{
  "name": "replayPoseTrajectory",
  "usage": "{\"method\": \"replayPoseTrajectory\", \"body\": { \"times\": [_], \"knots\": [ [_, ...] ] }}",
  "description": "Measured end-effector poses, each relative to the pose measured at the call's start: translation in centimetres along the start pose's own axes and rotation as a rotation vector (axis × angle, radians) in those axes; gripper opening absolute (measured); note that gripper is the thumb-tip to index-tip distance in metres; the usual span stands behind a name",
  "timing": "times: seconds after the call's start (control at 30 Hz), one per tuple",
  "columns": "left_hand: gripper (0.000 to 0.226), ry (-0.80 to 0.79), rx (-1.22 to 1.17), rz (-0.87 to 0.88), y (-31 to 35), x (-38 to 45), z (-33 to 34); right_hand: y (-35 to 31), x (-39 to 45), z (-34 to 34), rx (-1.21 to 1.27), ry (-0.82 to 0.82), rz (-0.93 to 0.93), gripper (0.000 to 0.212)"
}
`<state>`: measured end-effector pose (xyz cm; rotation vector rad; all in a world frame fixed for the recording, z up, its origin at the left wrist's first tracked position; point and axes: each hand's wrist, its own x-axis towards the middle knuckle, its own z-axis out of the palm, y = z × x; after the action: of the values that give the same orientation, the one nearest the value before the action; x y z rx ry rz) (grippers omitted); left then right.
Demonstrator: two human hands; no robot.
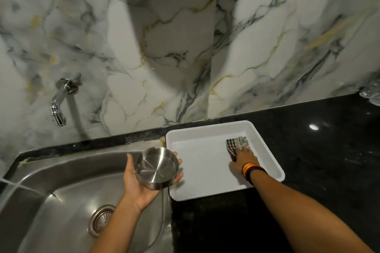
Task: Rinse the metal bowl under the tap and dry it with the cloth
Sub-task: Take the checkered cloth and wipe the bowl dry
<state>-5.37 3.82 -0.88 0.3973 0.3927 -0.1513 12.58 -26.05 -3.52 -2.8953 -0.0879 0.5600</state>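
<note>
My left hand (135, 183) holds a small round metal bowl (156, 168) from below, over the right edge of the steel sink (51, 183); its inside faces me. My right hand (242, 160) lies inside a white tray (205, 129) with its fingers on a checked cloth (236, 144), which is bunched up at the tray's far right. I cannot tell whether the fingers have closed on the cloth. A chrome tap (59, 104) sticks out of the marble wall above the sink's left part; no water runs from it.
The tray stands on a black stone counter (318, 160) right of the sink. The sink's drain (101, 219) is near its middle. A clear glass object (370, 93) sits at the far right edge by the wall. A marble backsplash (185, 47) rises behind.
</note>
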Motion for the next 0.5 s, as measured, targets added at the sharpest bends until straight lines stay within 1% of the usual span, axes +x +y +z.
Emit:
{"method": "replayPoseTrajectory", "body": {
  "times": [0.07, 0.13, 0.2, 0.23, 0.3, 0.4, 0.43, 0.47, 0.5],
  "knots": [
    [0.124, -0.02, -0.003, -0.013, -1.4, 1.1, 0.8, 1.3, 1.6, 0.6, -0.105, -0.039, -0.023, 0.068],
    [0.125, -0.038, -0.003, -0.017, -2.6, 1.9, 1.6, 2.0, 2.7, 1.1, -0.143, -0.019, -0.032, 0.061],
    [0.126, -0.056, 0.012, -0.02, -3.5, 2.5, 2.3, 2.7, 3.6, 1.5, -0.155, 0.096, -0.076, 0.047],
    [0.126, -0.06, 0.024, -0.022, -3.9, 2.7, 2.6, 3.1, 4.0, 1.6, -0.109, 0.176, -0.088, 0.04],
    [0.122, -0.059, 0.066, -0.02, -4.3, 3.0, 2.8, 3.2, 4.4, 1.0, 0.142, 0.294, -0.05, 0.032],
    [0.115, -0.04, 0.081, -0.001, -4.5, 3.5, 2.8, 2.0, 4.1, -1.2, 0.693, 0.333, 0.035, 0.03],
    [0.113, -0.024, 0.072, 0.009, -4.4, 3.6, 2.7, 1.3, 3.7, -2.1, 0.909, 0.307, 0.073, 0.03],
    [0.111, -0.009, 0.065, 0.018, -4.3, 3.7, 2.6, 0.5, 3.2, -3.0, 1.151, 0.232, 0.128, 0.029],
    [0.109, 0.002, 0.058, 0.027, -4.2, 3.7, 2.5, -0.4, 2.4, -3.8, 1.406, 0.093, 0.166, 0.028]
  ]
}}
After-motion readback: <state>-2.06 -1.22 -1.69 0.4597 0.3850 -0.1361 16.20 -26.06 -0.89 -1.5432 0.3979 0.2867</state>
